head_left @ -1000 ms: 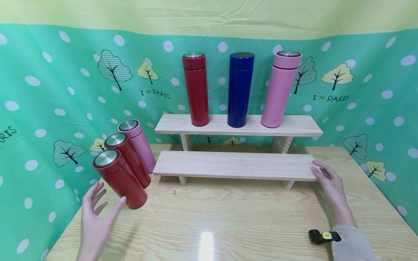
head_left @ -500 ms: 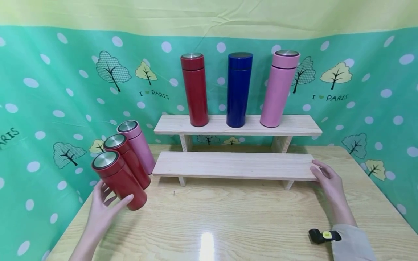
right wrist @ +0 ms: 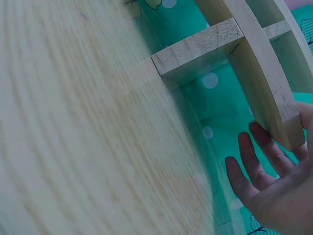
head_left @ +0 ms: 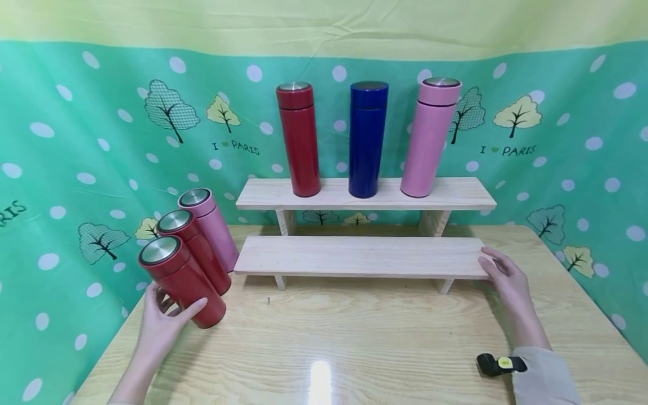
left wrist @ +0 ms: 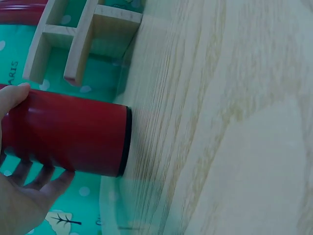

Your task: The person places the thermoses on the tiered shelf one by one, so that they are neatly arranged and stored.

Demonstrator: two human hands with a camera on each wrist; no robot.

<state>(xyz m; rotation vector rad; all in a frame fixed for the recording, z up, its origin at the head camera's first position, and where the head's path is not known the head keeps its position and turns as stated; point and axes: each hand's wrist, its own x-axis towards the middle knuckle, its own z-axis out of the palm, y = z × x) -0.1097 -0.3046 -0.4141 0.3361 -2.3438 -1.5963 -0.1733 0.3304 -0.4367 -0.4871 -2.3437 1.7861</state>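
Observation:
At the left of the table stands a group of thermos bottles: a front red thermos, another red thermos behind it, and a pink thermos farthest back. My left hand grips the front red thermos low down, thumb on its near side, other fingers partly hidden behind it. In the left wrist view that red thermos lies between thumb and fingers, its dark base close to the tabletop. At the far right, my right hand holds the end of the lower wooden shelf, with the board between thumb and fingers.
On the upper wooden shelf stand a red thermos, a blue thermos and a pink thermos. The wooden table extends in front. A green patterned cloth hangs at the back and sides.
My left hand has moved in from the near left and closed around the front red thermos. My right hand stays at the shelf's end, and the whole view shifts slightly.

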